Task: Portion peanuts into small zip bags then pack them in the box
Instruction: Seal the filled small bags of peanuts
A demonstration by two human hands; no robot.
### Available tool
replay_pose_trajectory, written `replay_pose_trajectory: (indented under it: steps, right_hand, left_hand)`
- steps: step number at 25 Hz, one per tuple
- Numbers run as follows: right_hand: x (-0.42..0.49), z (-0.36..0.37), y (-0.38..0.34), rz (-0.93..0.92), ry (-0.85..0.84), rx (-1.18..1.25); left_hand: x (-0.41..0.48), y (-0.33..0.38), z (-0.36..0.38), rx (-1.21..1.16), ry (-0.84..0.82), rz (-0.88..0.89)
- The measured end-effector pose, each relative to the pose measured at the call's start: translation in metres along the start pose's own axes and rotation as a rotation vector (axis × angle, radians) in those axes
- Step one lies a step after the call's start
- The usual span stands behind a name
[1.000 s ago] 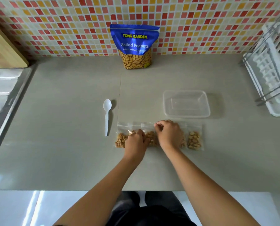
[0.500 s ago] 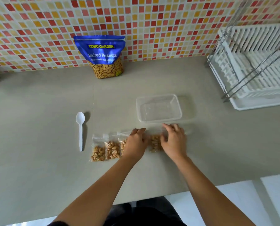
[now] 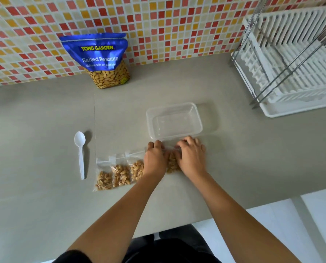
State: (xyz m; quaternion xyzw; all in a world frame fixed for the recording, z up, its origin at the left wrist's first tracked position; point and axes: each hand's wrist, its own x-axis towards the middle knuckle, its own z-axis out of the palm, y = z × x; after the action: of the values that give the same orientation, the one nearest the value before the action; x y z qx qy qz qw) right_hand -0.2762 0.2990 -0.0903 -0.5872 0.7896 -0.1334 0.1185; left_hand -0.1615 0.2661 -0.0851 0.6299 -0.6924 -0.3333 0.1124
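Both hands are down on one peanut-filled zip bag (image 3: 172, 165): the left hand (image 3: 155, 161) and right hand (image 3: 192, 158) curl their fingers and pinch its top edge. The clear box (image 3: 174, 123) sits just beyond the fingertips. Three more filled bags (image 3: 120, 173) lie just left of the left hand.

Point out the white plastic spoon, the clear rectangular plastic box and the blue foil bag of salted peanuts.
white plastic spoon (image 3: 80, 158): head view, middle of the handle.
clear rectangular plastic box (image 3: 174, 122): head view, bare floor inside.
blue foil bag of salted peanuts (image 3: 99, 54): head view, blue front panel.
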Motion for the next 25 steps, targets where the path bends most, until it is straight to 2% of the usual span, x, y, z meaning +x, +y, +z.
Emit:
replay_pose_trajectory:
  steps: [3,6,11,16,21,23,25]
  right_hand:
    - [-0.010,0.007,0.000,-0.042,0.097,0.079]
    - [-0.017,0.008,-0.002,-0.102,0.162,0.265]
    - [-0.021,-0.012,-0.027,0.126,0.063,0.934]
    - [-0.007,-0.029,-0.069,0.240,0.015,1.324]
    - [0.013,-0.045,-0.109,0.175,0.076,1.362]
    - [0.018,-0.053,-0.121,0.113,0.095,1.308]
    - [0.020,-0.059,-0.131,0.072,0.101,1.272]
  left_hand:
    - [-0.007,-0.004,0.001,-0.133,0.023,-0.049]
    - [-0.017,-0.007,-0.004,-0.279,0.021,-0.077]
    - [-0.030,-0.013,-0.029,-0.348,0.089,0.025]
    - [-0.031,-0.005,-0.086,-0.586,0.146,0.044]
    - [-0.017,-0.005,-0.137,-0.696,0.138,0.107]
    - [-0.013,-0.004,-0.156,-0.643,0.149,0.164]
    - [-0.008,-0.004,-0.171,-0.495,0.201,0.230]
